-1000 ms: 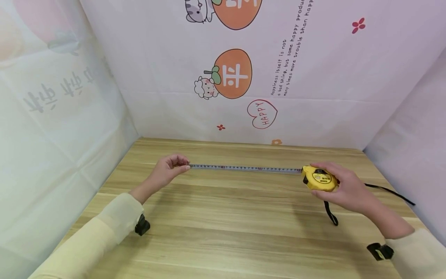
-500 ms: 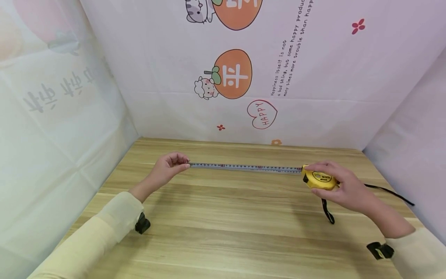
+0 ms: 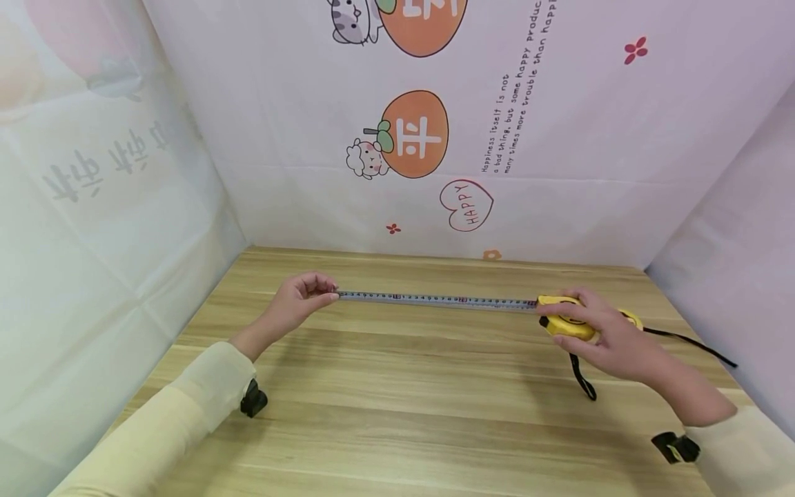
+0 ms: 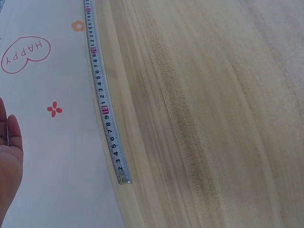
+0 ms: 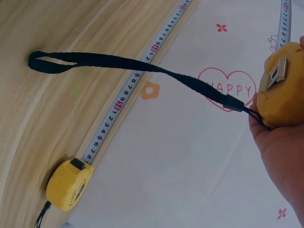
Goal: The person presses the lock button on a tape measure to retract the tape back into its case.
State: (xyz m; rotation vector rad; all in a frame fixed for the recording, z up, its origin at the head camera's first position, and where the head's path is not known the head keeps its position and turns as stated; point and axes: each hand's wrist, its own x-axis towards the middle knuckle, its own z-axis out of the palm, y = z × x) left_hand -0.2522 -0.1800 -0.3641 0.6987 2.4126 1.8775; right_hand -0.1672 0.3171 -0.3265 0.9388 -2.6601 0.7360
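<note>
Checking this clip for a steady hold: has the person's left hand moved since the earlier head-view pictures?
No, not noticeably: against the lower red flower on the printed backdrop, the left hand keeps its place, so there is no direction to report.

The tape case [image 5: 284, 102] looks smooth plastic, its blade [image 5: 284, 23] metal, its strap [image 5: 190, 83] matt cloth, the tabletop [image 3: 385, 400] wood.

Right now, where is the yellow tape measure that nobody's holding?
In the right wrist view, that tape measure is at the lower left, on the wooden table, near the backdrop. In the head view, it's partly hidden behind the right hand.
</note>
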